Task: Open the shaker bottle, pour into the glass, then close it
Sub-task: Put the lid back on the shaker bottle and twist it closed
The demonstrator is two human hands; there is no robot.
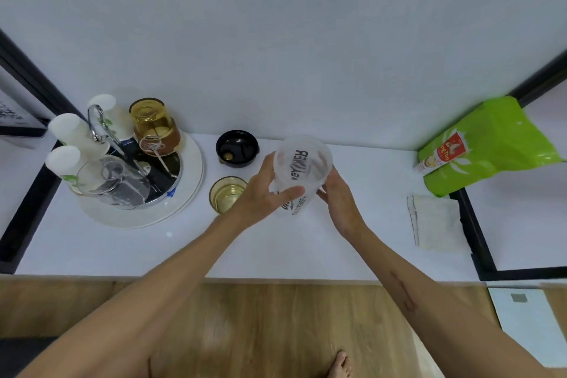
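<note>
Gripping frosted plastic shaker bottle (302,169), both hands, seemingly lidless, amber glass (227,194) beside

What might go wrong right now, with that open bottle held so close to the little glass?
The shaker bottle is open and held in both hands, the left hand and the right hand; a tilt may spill. The amber glass stands beside the left wrist, which may knock it. The black lid lies behind, so reaching may bump it.

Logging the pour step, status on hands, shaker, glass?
Left hand and right hand both grip the shaker bottle, open, upright. Black lid off, on counter. Amber glass left of bottle, path clear.
</note>
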